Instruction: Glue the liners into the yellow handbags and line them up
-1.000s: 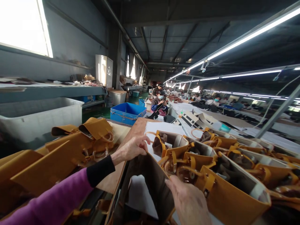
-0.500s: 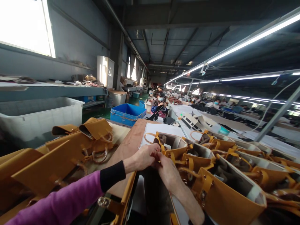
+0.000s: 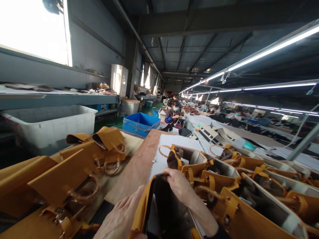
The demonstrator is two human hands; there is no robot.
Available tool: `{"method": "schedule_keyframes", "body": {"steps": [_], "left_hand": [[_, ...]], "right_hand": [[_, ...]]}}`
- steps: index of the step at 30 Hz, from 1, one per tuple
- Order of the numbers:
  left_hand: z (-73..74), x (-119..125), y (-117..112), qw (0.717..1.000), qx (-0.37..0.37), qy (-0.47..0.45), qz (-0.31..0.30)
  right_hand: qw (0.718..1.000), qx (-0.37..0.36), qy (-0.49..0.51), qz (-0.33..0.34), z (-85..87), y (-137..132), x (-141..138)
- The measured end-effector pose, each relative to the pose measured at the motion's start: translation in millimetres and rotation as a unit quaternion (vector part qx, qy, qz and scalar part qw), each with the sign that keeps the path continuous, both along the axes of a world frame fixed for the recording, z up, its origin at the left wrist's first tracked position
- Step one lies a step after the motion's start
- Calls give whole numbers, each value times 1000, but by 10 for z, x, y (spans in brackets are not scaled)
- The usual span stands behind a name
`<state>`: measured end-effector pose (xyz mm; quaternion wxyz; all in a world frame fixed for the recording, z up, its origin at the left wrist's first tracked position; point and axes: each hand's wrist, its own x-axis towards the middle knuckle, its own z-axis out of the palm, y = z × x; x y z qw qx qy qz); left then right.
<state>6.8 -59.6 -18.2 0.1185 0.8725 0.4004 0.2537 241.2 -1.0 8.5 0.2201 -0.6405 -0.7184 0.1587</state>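
Observation:
A mustard-yellow handbag (image 3: 146, 205) stands open right in front of me, its dark lining showing. My left hand (image 3: 122, 217) presses against the bag's left outer wall, fingers curled over its edge. My right hand (image 3: 180, 186) grips the far top rim of the same bag, fingers bent over it. More yellow handbags (image 3: 239, 199) with ring handles stand in a row to the right on the table. A pile of yellow bags (image 3: 74, 166) lies to the left.
A wooden board (image 3: 139, 162) runs between the two groups of bags. A white tub (image 3: 50, 124) stands at left and a blue crate (image 3: 141, 122) further back. A seated person (image 3: 174, 111) works down the aisle. Long tables stretch off to the right.
My left hand has come back from the bag's far rim to its near left side. My right hand stays on the far rim. The view has shifted slightly to the left.

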Motion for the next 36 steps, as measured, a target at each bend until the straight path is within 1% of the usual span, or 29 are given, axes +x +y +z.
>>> {"method": "schedule_keyframes", "body": {"steps": [2,4,6,8,10,11,12,13,15,17,19,21,23,25,29,31,34,36], "left_hand": [[61,54,-18,1000,-5,0,-24],[100,148,-57,998,-26,12,-54],[113,250,-103,996,-55,37,-59],[102,320,-120,995,-80,59,-23],[83,320,-63,993,-96,63,27],[80,289,6,993,-101,55,41],[87,240,105,992,-108,42,43],[106,177,233,992,-120,23,31],[178,36,551,986,-166,-20,-26],[264,-79,894,963,-248,-42,-99],[306,-132,1185,934,-320,-73,-139],[273,-126,1375,909,-373,-99,-160],[181,-95,1460,893,-396,-125,-174],[73,-80,1475,889,-391,-148,-187],[-90,-151,1464,904,-344,-167,-190],[-135,-206,1466,911,-322,-174,-191],[-165,-241,1455,920,-295,-175,-191],[-162,-218,1421,934,-255,-178,-175]], "right_hand": [[999,5,-28,-30,1,-15,5],[998,1,-39,-44,-7,-29,36],[997,-13,-49,-57,-22,-37,88],[996,-31,-56,-69,-36,-45,144],[995,-44,-57,-74,-36,-64,189],[995,-48,-55,-72,-26,-79,205],[995,-51,-51,-68,-9,-99,220],[996,-52,-44,-61,14,-121,233],[997,-53,-29,-44,73,-166,268],[998,-55,-9,-19,127,-203,319],[998,-66,12,4,147,-223,378],[996,-77,31,12,119,-231,431],[996,-80,44,12,53,-230,472],[996,-77,52,16,-28,-222,505],[994,-82,68,23,-142,-176,553],[992,-89,88,26,-151,-152,559],[988,-101,110,34,-125,-136,546],[988,-103,109,27,-111,-136,532]]}}
